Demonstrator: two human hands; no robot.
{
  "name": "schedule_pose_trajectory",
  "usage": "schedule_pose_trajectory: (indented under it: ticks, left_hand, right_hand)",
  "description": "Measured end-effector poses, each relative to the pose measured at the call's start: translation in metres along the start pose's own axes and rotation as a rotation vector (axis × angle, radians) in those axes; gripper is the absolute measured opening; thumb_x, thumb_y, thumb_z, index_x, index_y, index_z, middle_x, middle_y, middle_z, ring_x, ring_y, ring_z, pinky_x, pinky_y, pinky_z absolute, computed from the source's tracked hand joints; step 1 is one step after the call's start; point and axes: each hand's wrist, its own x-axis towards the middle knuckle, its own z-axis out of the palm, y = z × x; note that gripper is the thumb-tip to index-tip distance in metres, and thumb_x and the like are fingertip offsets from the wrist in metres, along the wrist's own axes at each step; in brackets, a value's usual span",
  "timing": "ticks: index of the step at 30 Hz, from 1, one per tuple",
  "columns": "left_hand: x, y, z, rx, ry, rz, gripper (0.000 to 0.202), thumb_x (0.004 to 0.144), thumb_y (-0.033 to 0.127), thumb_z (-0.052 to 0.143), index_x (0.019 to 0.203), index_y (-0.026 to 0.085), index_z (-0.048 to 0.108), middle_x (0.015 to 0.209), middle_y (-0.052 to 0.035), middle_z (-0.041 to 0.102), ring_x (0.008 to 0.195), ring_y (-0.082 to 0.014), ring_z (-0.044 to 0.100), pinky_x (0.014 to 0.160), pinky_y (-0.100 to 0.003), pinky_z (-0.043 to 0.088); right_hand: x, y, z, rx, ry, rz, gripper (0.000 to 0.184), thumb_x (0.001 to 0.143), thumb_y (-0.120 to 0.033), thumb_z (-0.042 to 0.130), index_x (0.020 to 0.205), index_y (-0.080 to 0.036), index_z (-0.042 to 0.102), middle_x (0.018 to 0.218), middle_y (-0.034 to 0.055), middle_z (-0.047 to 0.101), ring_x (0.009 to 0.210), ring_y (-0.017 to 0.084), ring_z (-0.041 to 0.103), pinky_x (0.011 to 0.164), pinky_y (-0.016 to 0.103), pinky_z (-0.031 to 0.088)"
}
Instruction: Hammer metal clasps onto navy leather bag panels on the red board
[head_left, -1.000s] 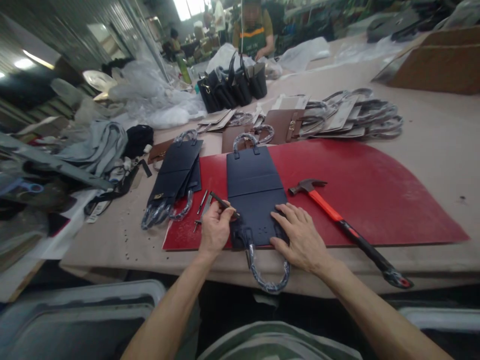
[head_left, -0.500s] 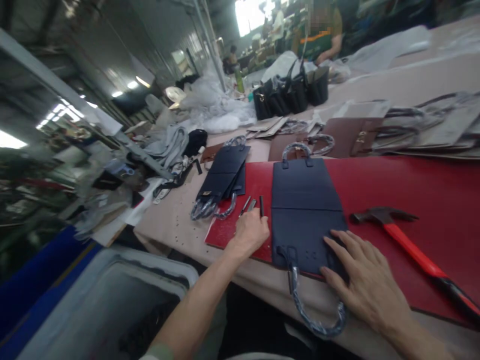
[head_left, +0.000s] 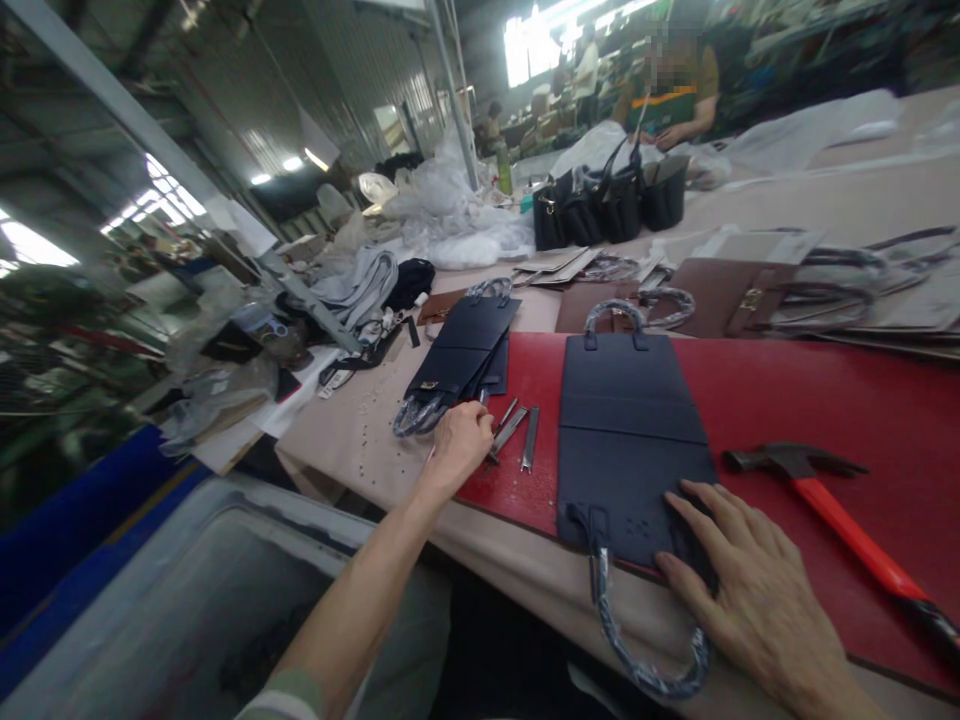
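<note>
A navy leather bag panel (head_left: 630, 400) lies flat on a red board, its plastic-wrapped handles at both ends. The near handle (head_left: 611, 610) hangs over the table edge. My right hand (head_left: 750, 570) rests with spread fingers on the panel's near right corner. My left hand (head_left: 466, 440) is at the near end of a stack of navy bag panels (head_left: 465, 345), fingers curled together; whatever is in them is hidden. Just right of it lie several slim metal punches (head_left: 530, 440). A claw hammer (head_left: 847, 520) with a red handle lies right of the panel.
The red board (head_left: 787, 390) covers much of the table. Brown bag panels (head_left: 697, 285) lie behind it, with black bags (head_left: 600, 205) farther back. A grey bin (head_left: 187, 580) stands at lower left. Across the table sits a person (head_left: 675, 100).
My left hand has moved left from the punches to the stacked navy panels, so the punches show more fully. My right hand stays on the panel. The view has shifted slightly.
</note>
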Motion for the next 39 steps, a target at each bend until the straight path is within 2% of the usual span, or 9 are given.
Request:
schedule_pose_trajectory:
  ticks: [8, 13, 17, 21, 23, 25, 30, 34, 39]
  left_hand:
    - [0.048, 0.022, 0.004, 0.116, -0.229, 0.073, 0.021, 0.082, 0.030, 0.065, 0.094, 0.017, 0.076, 0.102, -0.0159, 0.076, 0.104, -0.0303, 0.071, 0.085, -0.033, 0.054]
    - [0.058, 0.032, 0.005, 0.143, -0.337, 0.068, 0.022, 0.070, 0.017, 0.072, 0.091, 0.011, 0.074, 0.105, -0.0243, 0.074, 0.108, -0.0364, 0.069, 0.087, -0.036, 0.055]
    - [0.057, 0.024, -0.006, 0.081, -0.333, 0.088, 0.013, 0.077, 0.017, 0.062, 0.088, 0.012, 0.068, 0.095, -0.0210, 0.074, 0.098, -0.0339, 0.073, 0.079, -0.036, 0.057]
    - [0.028, 0.023, -0.009, -0.778, -0.229, -0.016, 0.025, 0.082, 0.022, 0.060, 0.106, 0.015, 0.057, 0.083, -0.0085, 0.073, 0.071, -0.0219, 0.074, 0.067, -0.032, 0.059]
    - [-0.001, 0.035, 0.000, -1.234, -0.295, -0.023, 0.041, 0.077, 0.027, 0.068, 0.115, 0.018, 0.053, 0.085, -0.0044, 0.073, 0.074, -0.0198, 0.075, 0.072, -0.033, 0.061]
    - [-0.032, 0.053, 0.015, -1.472, -0.393, -0.012, 0.048, 0.073, 0.032, 0.075, 0.114, 0.018, 0.056, 0.087, -0.0035, 0.074, 0.079, -0.0193, 0.075, 0.079, -0.035, 0.061]
    - [-0.081, 0.093, 0.047, -1.438, -0.475, 0.061, 0.027, 0.079, 0.032, 0.073, 0.097, 0.015, 0.063, 0.087, -0.0066, 0.077, 0.078, -0.0194, 0.075, 0.081, -0.033, 0.061]
    - [-0.087, 0.097, 0.052, -1.246, -0.361, 0.192, 0.007, 0.088, 0.023, 0.060, 0.089, 0.016, 0.062, 0.086, -0.0055, 0.077, 0.081, -0.0170, 0.074, 0.079, -0.029, 0.059]
    - [-0.089, 0.097, 0.054, -1.118, -0.288, 0.300, 0.009, 0.091, 0.019, 0.056, 0.089, 0.017, 0.064, 0.088, -0.0046, 0.077, 0.083, -0.0162, 0.074, 0.078, -0.027, 0.059]
  right_hand:
    - [0.002, -0.005, -0.003, 0.003, -0.023, 0.019, 0.050, 0.094, -0.048, 0.044, 0.130, -0.016, 0.057, 0.140, 0.0166, 0.054, 0.129, 0.040, 0.049, 0.102, 0.059, 0.042]
    - [0.002, -0.013, -0.011, 0.037, -0.078, 0.087, 0.048, 0.091, -0.044, 0.052, 0.132, -0.019, 0.057, 0.143, 0.0146, 0.052, 0.134, 0.037, 0.045, 0.108, 0.057, 0.039]
    - [0.003, -0.018, -0.016, 0.055, -0.097, 0.123, 0.049, 0.089, -0.040, 0.055, 0.133, -0.018, 0.057, 0.145, 0.0148, 0.051, 0.136, 0.036, 0.042, 0.112, 0.055, 0.035]
    - [0.002, -0.020, -0.017, 0.067, -0.116, 0.131, 0.051, 0.088, -0.040, 0.057, 0.133, -0.016, 0.058, 0.147, 0.0157, 0.049, 0.138, 0.036, 0.040, 0.114, 0.055, 0.032]
    - [0.002, -0.020, -0.017, 0.074, -0.130, 0.138, 0.052, 0.088, -0.040, 0.057, 0.134, -0.015, 0.057, 0.148, 0.0161, 0.048, 0.139, 0.036, 0.039, 0.114, 0.055, 0.031]
    - [0.002, -0.021, -0.018, 0.075, -0.145, 0.146, 0.053, 0.089, -0.040, 0.057, 0.135, -0.015, 0.057, 0.149, 0.0163, 0.047, 0.139, 0.036, 0.038, 0.115, 0.055, 0.030]
    - [0.003, -0.022, -0.020, 0.078, -0.147, 0.142, 0.053, 0.088, -0.040, 0.057, 0.135, -0.014, 0.057, 0.148, 0.0176, 0.048, 0.138, 0.037, 0.039, 0.114, 0.055, 0.031]
    - [0.003, -0.022, -0.021, 0.087, -0.145, 0.148, 0.053, 0.088, -0.040, 0.058, 0.135, -0.015, 0.057, 0.147, 0.0171, 0.049, 0.138, 0.037, 0.039, 0.114, 0.055, 0.030]
    - [0.002, -0.022, -0.021, 0.095, -0.155, 0.166, 0.054, 0.087, -0.039, 0.060, 0.135, -0.015, 0.057, 0.149, 0.0162, 0.048, 0.139, 0.037, 0.038, 0.115, 0.055, 0.029]
